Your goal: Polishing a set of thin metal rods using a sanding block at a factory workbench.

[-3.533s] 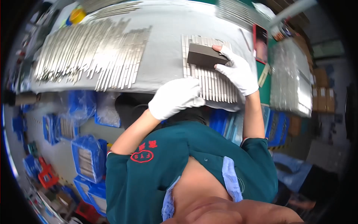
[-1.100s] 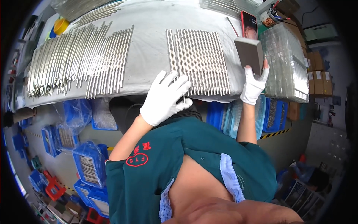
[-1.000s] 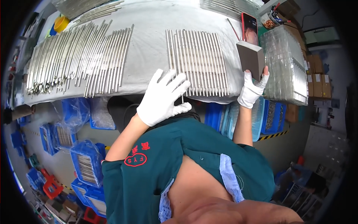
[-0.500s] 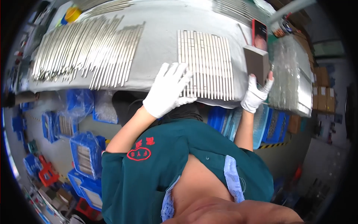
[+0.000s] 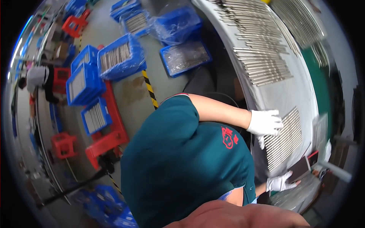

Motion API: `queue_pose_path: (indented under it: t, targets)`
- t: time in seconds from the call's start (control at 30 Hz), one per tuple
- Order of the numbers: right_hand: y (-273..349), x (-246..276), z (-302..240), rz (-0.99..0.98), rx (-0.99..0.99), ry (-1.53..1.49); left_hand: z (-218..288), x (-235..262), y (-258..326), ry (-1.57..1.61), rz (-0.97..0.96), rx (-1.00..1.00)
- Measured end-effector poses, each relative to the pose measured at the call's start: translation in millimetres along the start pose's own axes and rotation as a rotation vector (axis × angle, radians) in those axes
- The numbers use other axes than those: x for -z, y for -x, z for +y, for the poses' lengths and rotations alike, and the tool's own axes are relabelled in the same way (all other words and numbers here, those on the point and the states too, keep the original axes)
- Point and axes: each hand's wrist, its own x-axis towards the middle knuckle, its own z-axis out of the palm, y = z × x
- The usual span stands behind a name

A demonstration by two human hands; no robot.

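Observation:
My left hand (image 5: 265,123), in a white glove with bare fingertips on at least some fingers hard to make out, lies with fingers stretched out at the near edge of a flat row of thin silvery strips (image 5: 284,138). It touches or hovers just over that edge; I cannot tell which. My right hand (image 5: 281,182), also white-gloved with bare fingertips showing, has its fingers apart beside a dark brown block (image 5: 300,167). Whether those fingertips touch the block is unclear. A larger spread of silvery strips (image 5: 262,57) covers the table farther to my left.
The grey-covered table (image 5: 300,93) runs along my front. Clear plastic-wrapped stacks (image 5: 294,193) sit by my right hand. On the floor are blue crates (image 5: 121,57) of strips, a red pallet truck (image 5: 110,140) and red stools (image 5: 64,145). A person (image 5: 40,79) is farther off.
The whole view has swung toward my left, bringing more floor and crates in. Both hands stay near the same things, the left by the strips and the right by the block.

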Motion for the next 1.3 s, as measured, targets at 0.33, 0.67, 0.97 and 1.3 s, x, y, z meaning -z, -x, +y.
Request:
queue_pose_path:
  t: [0.33,0.67,0.97,1.3]
  targets:
    - [-2,0,-28,-0.113,0.001,0.032,-4,-11,-8,-0.019,-0.045,0.042]
    - [1,-3,-25,-0.138,-0.005,-0.033,-2,-12,-4,-0.062,-0.027,0.048]
    - [-7,3,6,-0.084,0.141,0.033,-1,-14,-6,0.031,0.145,-0.039]
    - [19,-6,-13,-0.074,-0.114,-0.129,2,47,-15,0.066,-0.175,0.031]
